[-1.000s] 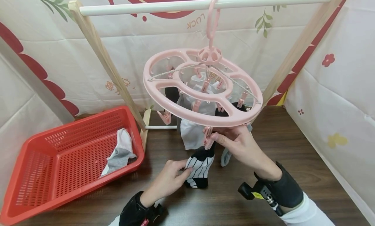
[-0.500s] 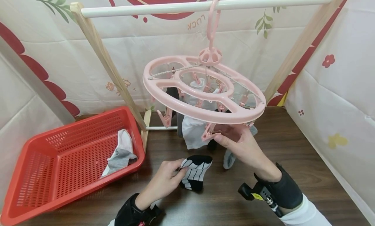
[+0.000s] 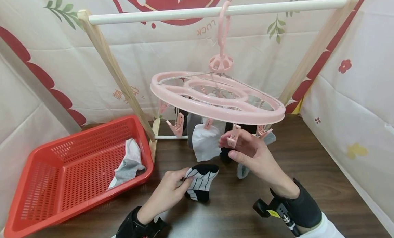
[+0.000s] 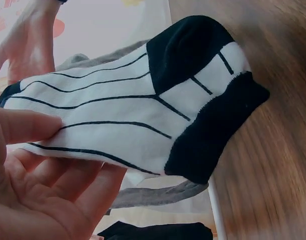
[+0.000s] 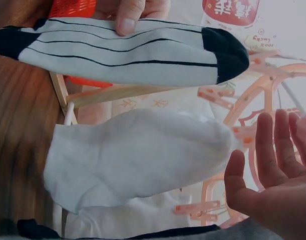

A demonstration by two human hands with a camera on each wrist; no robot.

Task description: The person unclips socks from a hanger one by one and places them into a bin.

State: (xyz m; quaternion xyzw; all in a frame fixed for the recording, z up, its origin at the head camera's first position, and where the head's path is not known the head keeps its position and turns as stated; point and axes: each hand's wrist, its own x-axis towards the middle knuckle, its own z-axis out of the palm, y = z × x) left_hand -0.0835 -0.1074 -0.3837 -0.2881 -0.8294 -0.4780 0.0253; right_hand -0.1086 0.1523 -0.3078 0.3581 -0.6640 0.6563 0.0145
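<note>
A white sock (image 3: 198,183) with black stripes and black toe and heel is pinched between the thumb and fingers of my left hand (image 3: 167,191). In the left wrist view that sock (image 4: 107,110) lies sideways across the fingers. My right hand (image 3: 257,157) is just under the front rim of a round pink clip hanger (image 3: 215,111), thumb and fingers apart. A pink clip (image 3: 233,137) hangs beside its fingers. The right wrist view has this hand (image 5: 273,185) with spread fingers; a white hanging sock (image 5: 142,155) is near it.
The hanger hooks over a white rod (image 3: 154,16) on a wooden frame. Several socks hang beneath it, including a grey one (image 3: 243,170). At left stands a red basket (image 3: 40,197) with a grey-and-white sock (image 3: 127,166) in it.
The striped sock came away from the pink clip and moved down and left with my left hand. The right hand's fingers spread from the clip, and the hanger's ring tilted flatter.
</note>
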